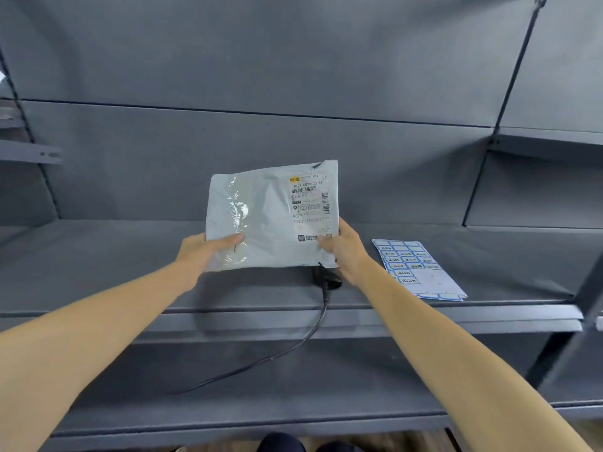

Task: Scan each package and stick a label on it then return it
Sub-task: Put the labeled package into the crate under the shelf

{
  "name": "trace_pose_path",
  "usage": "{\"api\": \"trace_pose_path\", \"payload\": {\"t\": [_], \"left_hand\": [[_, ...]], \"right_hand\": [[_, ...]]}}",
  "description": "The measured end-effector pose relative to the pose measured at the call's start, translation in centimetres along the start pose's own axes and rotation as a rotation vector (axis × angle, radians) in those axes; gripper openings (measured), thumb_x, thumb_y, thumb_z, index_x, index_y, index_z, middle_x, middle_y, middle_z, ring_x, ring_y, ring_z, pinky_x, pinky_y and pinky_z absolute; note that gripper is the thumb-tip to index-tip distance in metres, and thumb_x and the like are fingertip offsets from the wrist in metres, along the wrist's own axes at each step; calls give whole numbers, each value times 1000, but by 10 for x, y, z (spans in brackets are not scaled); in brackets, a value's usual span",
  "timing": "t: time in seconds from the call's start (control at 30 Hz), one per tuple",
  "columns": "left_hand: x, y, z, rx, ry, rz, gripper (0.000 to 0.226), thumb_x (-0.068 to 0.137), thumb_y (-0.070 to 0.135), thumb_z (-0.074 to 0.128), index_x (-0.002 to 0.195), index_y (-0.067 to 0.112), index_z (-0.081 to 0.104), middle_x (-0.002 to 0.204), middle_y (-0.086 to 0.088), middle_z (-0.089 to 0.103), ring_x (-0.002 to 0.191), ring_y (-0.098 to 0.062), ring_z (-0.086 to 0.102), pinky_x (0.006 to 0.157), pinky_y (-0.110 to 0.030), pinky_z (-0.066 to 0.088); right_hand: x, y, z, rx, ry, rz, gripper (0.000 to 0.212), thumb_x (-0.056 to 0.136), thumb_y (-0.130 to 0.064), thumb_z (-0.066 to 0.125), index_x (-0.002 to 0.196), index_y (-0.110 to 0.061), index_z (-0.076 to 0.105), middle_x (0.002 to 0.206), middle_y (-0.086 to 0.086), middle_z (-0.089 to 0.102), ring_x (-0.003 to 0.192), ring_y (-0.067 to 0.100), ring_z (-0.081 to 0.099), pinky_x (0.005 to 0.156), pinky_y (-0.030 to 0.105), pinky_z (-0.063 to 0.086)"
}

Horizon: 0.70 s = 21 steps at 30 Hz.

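Observation:
A grey plastic mailer package (pixel 267 220) with a white shipping label on its right half stands tilted up over the middle shelf. My left hand (pixel 208 251) grips its lower left corner, thumb on the front. My right hand (pixel 342 247) pinches its lower right corner, over the label's bottom edge. A black scanner (pixel 326 278) lies on the shelf just under the package, mostly hidden by it, and its cable (pixel 313 331) hangs over the shelf's front edge. A sheet of blue-bordered sticker labels (pixel 417 269) lies flat to the right of my right hand.
The dark grey metal shelf (pixel 98 265) runs the full width, with a back panel close behind the package. A lower shelf (pixel 293 396) sits beneath. An upright post (pixel 584 305) stands at the right. Feet show at the bottom edge.

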<state>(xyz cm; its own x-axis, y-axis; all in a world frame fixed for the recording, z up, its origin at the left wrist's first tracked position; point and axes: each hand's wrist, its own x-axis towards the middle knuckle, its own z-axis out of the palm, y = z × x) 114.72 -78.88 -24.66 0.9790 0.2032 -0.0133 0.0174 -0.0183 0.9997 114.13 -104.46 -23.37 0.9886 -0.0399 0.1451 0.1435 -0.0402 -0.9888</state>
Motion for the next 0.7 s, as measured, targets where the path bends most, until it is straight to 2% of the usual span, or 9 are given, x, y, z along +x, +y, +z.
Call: {"api": "trace_pose_path", "payload": {"t": [0.13, 0.17, 0.23, 0.27, 0.33, 0.37, 0.47, 0.53, 0.7], "left_hand": [[0, -7, -6, -114, -81, -60, 39, 73, 8, 81, 108, 10, 66, 106, -9, 72, 88, -26, 71, 63, -44, 60], [1, -10, -6, -110, -57, -58, 37, 74, 5, 79, 108, 9, 65, 107, -10, 71, 90, -28, 70, 66, -47, 60], [5, -15, -10, -43, 52, -22, 33, 77, 3, 77, 107, 9, 63, 109, -10, 69, 96, -29, 66, 83, -46, 56], [7, -18, -12, -15, 111, -1, 31, 78, 3, 76, 106, 9, 63, 109, -9, 68, 97, -27, 64, 88, -40, 52], [10, -22, -16, 2, 196, 22, 31, 80, 3, 74, 109, 8, 63, 105, -6, 65, 94, -22, 59, 85, -31, 45], [12, -23, -19, 0, 227, 29, 30, 81, 3, 73, 109, 7, 63, 104, -5, 63, 93, -21, 57, 83, -30, 43], [17, -26, -23, 22, 308, 64, 21, 82, 1, 71, 97, 11, 61, 98, -4, 61, 90, -21, 54, 78, -28, 40], [19, -26, -23, 50, 329, 103, 17, 81, 1, 70, 89, 12, 60, 95, -4, 61, 88, -21, 54, 77, -29, 41], [23, -19, -22, 114, 299, 180, 21, 80, 2, 71, 96, 11, 61, 96, -4, 64, 87, -23, 56, 78, -30, 42]], "right_hand": [[8, -4, 6, -74, -67, 10, 40, 85, 7, 49, 109, -21, 64, 114, 7, 68, 106, 26, 63, 94, 42, 52], [10, -6, 9, -88, -90, 22, 37, 86, 5, 50, 113, -17, 64, 116, 7, 68, 107, 26, 63, 93, 41, 53], [14, -9, 15, -113, -103, 40, 31, 90, -1, 47, 115, -9, 64, 118, 11, 67, 107, 27, 63, 92, 38, 53], [16, -10, 17, -179, -61, 38, 29, 92, -5, 44, 113, -5, 64, 116, 16, 66, 109, 30, 61, 94, 39, 51], [23, -7, 20, -441, 126, 35, 29, 93, -8, 37, 107, 4, 59, 112, 26, 60, 108, 45, 48, 98, 39, 44], [25, -4, 20, -579, 218, 49, 26, 93, -10, 37, 107, 2, 55, 111, 26, 56, 107, 45, 45, 97, 37, 38], [27, 8, 22, -776, 283, 289, 49, 92, -24, 48, 134, -2, 36, 137, 22, 37, 128, 38, 32, 105, 37, 28], [27, 16, 27, -884, 249, 344, 62, 89, -35, 54, 137, -3, 32, 139, 18, 35, 128, 33, 30, 105, 36, 28], [38, 25, 36, -1006, 212, 394, 70, 84, -38, 63, 138, -4, 31, 137, 15, 40, 125, 29, 34, 97, 31, 32]]}}
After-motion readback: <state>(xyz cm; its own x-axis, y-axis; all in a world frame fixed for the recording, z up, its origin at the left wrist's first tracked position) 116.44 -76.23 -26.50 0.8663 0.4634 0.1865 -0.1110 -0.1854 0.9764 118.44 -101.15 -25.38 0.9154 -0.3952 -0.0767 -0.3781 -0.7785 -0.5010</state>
